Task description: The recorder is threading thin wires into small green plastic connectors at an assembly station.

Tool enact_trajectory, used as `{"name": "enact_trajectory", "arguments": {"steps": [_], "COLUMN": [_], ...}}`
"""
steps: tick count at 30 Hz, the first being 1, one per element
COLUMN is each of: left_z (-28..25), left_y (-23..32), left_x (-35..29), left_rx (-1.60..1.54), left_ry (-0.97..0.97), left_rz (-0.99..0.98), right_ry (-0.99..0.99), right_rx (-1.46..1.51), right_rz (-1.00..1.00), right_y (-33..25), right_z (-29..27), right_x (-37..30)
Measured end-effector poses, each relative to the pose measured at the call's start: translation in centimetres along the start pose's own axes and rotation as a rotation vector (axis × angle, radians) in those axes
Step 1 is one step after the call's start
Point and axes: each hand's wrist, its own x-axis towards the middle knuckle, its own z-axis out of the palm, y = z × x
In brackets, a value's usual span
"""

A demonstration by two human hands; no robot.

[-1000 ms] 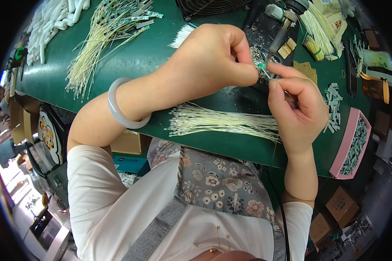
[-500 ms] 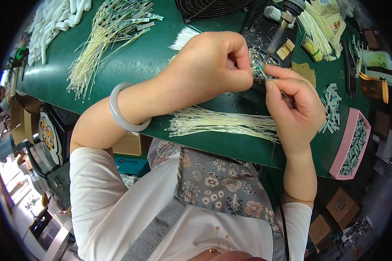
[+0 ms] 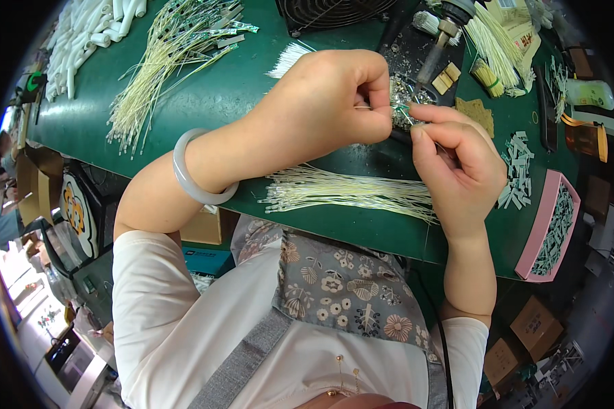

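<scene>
My left hand [image 3: 341,102] is closed in a pinch, with a short bit of pale thin wire showing between its curled fingers. Close beside it, my right hand [image 3: 465,160] pinches a slim small green circuit board [image 3: 402,109] between thumb and forefinger. The two hands' fingertips nearly meet at this board, just below the tip of a soldering iron [image 3: 435,58] fixed above a holder strewn with solder bits [image 3: 401,87]. Fingers hide part of the board and the wire's end. Beneath my hands a bundle of pale wires [image 3: 348,193] lies across the green table.
A pink tray [image 3: 529,262] of small green boards stands at the right, next to loose boards [image 3: 517,170]. At the far left are wired boards [image 3: 164,65] and white tubes [image 3: 82,44]. A black fan [image 3: 334,12] stands at the back, near a brown sponge [image 3: 476,114].
Both hands have shifted slightly left together, the green board with them. A thin wire now shows at the left fingers. The pinches stay closed.
</scene>
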Motion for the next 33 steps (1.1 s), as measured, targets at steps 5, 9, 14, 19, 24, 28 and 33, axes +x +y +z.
{"name": "enact_trajectory", "arguments": {"steps": [5, 9, 14, 19, 24, 28, 33], "left_z": [0.2, 0.3, 0.4, -0.1, -0.1, -0.2, -0.1], "left_y": [0.2, 0.4, 0.7, 0.9, 1.0, 1.2, 1.1], "left_x": [0.1, 0.2, 0.8, 0.8, 1.0, 0.9, 1.0], "left_rx": [0.072, 0.16, 0.196, 0.142, 0.152, 0.178, 0.241], "left_ry": [0.049, 0.11, 0.111, 0.081, 0.087, 0.101, 0.131], "left_rz": [0.102, 0.183, 0.184, 0.105, 0.109, 0.143, 0.208], "right_ry": [0.0, 0.011, 0.033, 0.057, 0.051, 0.063, 0.059], "right_rx": [-0.027, -0.03, -0.015, -0.013, -0.037, -0.028, -0.023], "right_rz": [-0.019, -0.016, -0.009, -0.031, -0.047, -0.06, -0.072], "right_y": [-0.1, -0.2, 0.1, 0.0, -0.3, -0.3, 0.0], "right_z": [-0.2, -0.2, -0.3, -0.1, -0.2, -0.1, -0.1], "right_x": [0.1, 0.1, 0.1, 0.4, 0.6, 0.6, 0.7]}}
